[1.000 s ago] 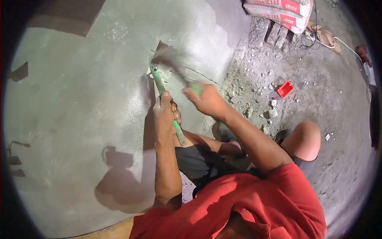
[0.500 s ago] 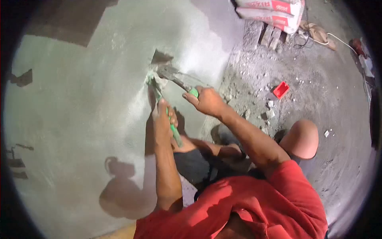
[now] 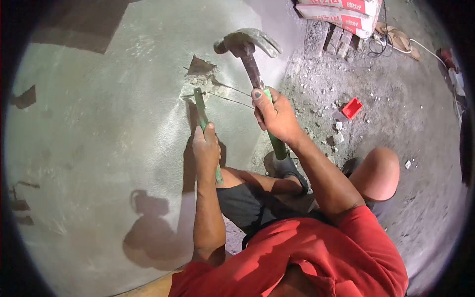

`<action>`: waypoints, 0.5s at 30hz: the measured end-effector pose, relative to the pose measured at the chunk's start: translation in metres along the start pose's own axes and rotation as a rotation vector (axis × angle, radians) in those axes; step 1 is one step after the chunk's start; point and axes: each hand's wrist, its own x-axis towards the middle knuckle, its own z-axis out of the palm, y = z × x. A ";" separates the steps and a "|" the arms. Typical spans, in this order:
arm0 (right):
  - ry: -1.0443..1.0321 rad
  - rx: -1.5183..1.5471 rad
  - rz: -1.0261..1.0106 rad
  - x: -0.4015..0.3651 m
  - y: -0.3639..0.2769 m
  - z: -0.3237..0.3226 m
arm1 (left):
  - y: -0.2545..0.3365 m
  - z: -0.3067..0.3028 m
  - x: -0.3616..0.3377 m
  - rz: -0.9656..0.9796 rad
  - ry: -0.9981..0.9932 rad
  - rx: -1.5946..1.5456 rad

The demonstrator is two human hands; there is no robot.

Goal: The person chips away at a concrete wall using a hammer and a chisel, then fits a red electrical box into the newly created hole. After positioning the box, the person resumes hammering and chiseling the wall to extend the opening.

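Observation:
My right hand (image 3: 278,115) is closed around the green grip of a claw hammer (image 3: 250,62), whose metal head is raised clear of the wall. My left hand (image 3: 207,147) is wrapped round a green-handled tool (image 3: 200,106). Its narrow upper end, with a small crosspiece, is at the lower edge of a chipped, rough break (image 3: 208,79) in the plaster. I cannot make out the tool's exact kind or whether it touches the wall. The grey-green plastered wall (image 3: 109,128) carries a dark angular opening (image 3: 200,66) above the break.
Rubble (image 3: 339,137) and dust lie along the wall's foot, near a small red box (image 3: 352,108). Printed sacks (image 3: 341,17) rest on wooden pieces (image 3: 339,40). A pale cable (image 3: 420,44) runs over the floor at the right. My bent knee (image 3: 376,171) is close by.
The hammer has moved away from the struck spot, back and to the right, and its head now shows fully. The left hand keeps its hold, and the broken plaster is more visible.

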 end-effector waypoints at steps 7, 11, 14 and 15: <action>0.007 0.113 -0.029 0.003 -0.044 -0.008 | 0.026 0.001 -0.003 -0.113 -0.013 -0.232; -0.024 0.211 -0.072 0.001 -0.025 0.013 | 0.033 -0.002 -0.002 -0.141 -0.051 -0.436; -0.209 -0.228 0.124 0.007 0.000 0.032 | 0.040 -0.006 -0.005 -0.198 -0.062 -0.536; -0.204 -0.228 0.122 0.006 0.001 0.033 | 0.040 -0.008 -0.006 -0.194 -0.066 -0.535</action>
